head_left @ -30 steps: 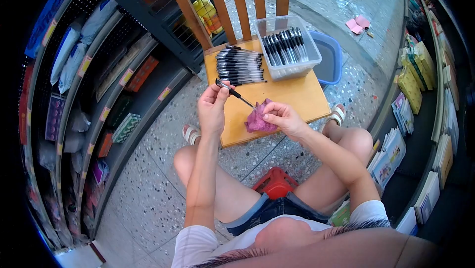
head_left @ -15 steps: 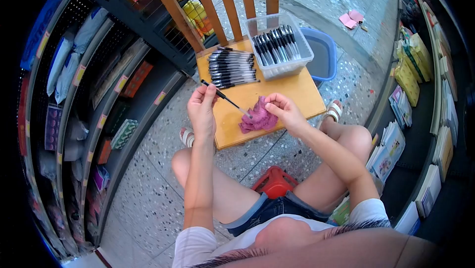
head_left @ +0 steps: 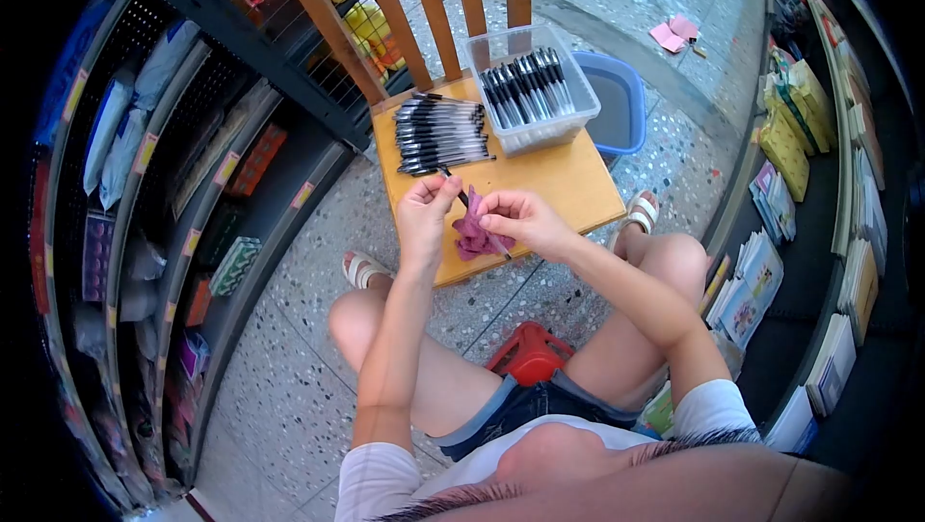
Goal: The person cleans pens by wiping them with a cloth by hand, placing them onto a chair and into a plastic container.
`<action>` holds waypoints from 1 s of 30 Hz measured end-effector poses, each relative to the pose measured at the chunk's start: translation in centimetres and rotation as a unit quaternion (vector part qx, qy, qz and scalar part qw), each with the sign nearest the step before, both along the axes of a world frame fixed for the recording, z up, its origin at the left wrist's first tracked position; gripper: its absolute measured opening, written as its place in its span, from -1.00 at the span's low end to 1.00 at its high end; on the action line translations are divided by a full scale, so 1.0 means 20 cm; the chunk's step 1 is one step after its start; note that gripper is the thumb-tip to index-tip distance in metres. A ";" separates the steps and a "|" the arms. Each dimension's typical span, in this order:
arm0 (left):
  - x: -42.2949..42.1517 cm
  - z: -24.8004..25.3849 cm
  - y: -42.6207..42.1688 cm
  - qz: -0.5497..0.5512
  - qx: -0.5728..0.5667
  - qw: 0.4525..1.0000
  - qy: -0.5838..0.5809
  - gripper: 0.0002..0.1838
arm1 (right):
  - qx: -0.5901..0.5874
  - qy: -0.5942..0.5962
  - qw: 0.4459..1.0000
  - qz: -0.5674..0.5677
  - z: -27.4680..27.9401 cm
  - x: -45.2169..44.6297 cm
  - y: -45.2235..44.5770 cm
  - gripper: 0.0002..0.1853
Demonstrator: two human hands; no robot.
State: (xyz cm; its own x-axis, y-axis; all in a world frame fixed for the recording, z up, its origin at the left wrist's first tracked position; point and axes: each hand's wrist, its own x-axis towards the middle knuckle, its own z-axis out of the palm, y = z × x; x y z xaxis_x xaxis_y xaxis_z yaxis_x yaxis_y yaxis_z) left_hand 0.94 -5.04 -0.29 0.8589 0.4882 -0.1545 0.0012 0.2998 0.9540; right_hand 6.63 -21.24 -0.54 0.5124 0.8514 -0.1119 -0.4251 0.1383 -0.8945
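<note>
My left hand (head_left: 426,215) pinches a black and clear pen (head_left: 463,199) near its upper end, over the front of a wooden chair seat (head_left: 568,183). Just right of it, my right hand (head_left: 525,220) is closed on a crumpled purple cloth (head_left: 474,237), which lies against the pen. The pen's lower end shows below the cloth. Behind my hands, a stack of black and clear pens (head_left: 440,133) lies on the seat. Beside the stack, a clear plastic box (head_left: 549,136) holds several more pens upright at a slant.
A blue basin (head_left: 631,107) stands on the floor behind the chair's right side. Below me is a red stool (head_left: 530,353). Shelves (head_left: 279,199) of packaged goods curve along the left, and racks of books (head_left: 750,300) along the right. Pink paper (head_left: 673,34) lies on the floor.
My left hand has moved right and down with the pen, close to my right hand. My right hand has shifted left with the cloth, now around the pen's barrel. The view has shifted slightly.
</note>
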 end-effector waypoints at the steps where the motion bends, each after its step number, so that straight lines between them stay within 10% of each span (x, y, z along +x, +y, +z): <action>1: 0.00 0.00 0.03 0.008 -0.001 1.000 -0.004 -0.88 | -0.006 0.005 1.000 0.013 -0.02 0.00 0.00 -0.89; 23: 0.02 -0.03 0.26 0.113 -0.135 0.981 -0.077 -0.87 | -0.013 -0.094 0.995 0.034 -0.09 -0.01 -0.08 -0.91; 30: 0.03 0.05 0.21 0.039 -0.116 0.991 -0.054 -0.80 | -0.082 -0.526 0.830 -0.165 -0.04 0.03 -0.10 -0.80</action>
State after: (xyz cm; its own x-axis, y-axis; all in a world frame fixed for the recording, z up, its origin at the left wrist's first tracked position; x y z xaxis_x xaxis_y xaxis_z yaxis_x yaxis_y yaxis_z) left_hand 1.49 -0.90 0.78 0.8380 0.5156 -0.1788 -0.1294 0.5062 0.8527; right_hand 7.25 -23.24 -1.32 0.6028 0.6621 0.4452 0.6403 -0.0685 -0.7651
